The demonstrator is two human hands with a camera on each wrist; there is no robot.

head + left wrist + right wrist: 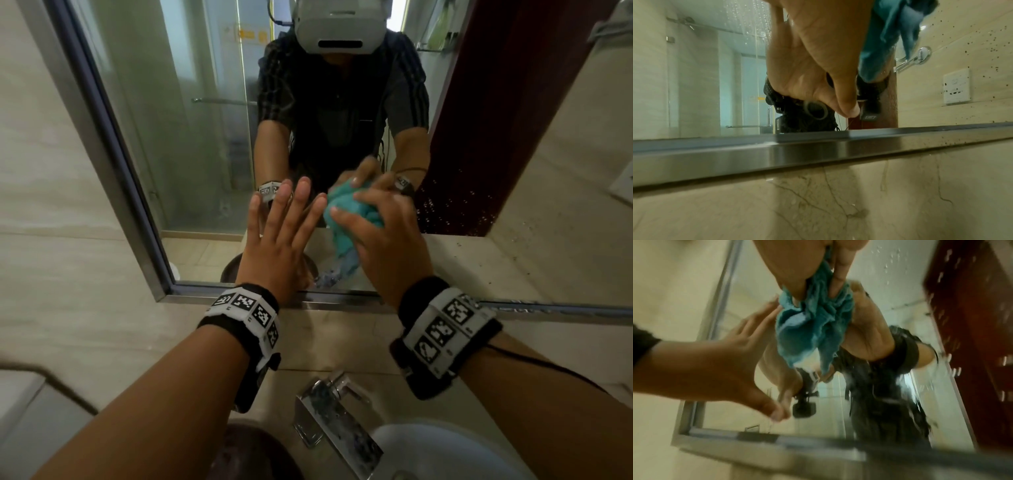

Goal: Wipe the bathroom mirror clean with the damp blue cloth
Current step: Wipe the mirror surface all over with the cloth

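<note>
Right hand [383, 236] grips the bunched blue cloth [352, 219], fingers curled round it, and presses it against the lower middle of the mirror [191, 154]; a loose tail of cloth hangs down toward the bottom frame [274, 294]. Left hand [277, 236] lies flat on the glass just beside the cloth, to its left, fingers straight and slightly spread, holding nothing; it seems to serve as a brace. The two hands are close, left fingertips nearly touching the cloth, as the right wrist view confirms. Key relation: water spots and specks show on the glass to the right of the cloth, on the far side from the left hand, so the dirty area lies rightward and the right hand is the nearer one. The glass left of the left hand looks clearer, though fine marks cannot be judged. Judgement: wipe in progress, roughly partway; next stroke probably runs right along the mirror's lower band. Faucet [339, 425] and basin [445, 448] sit below on the worktop.
</note>
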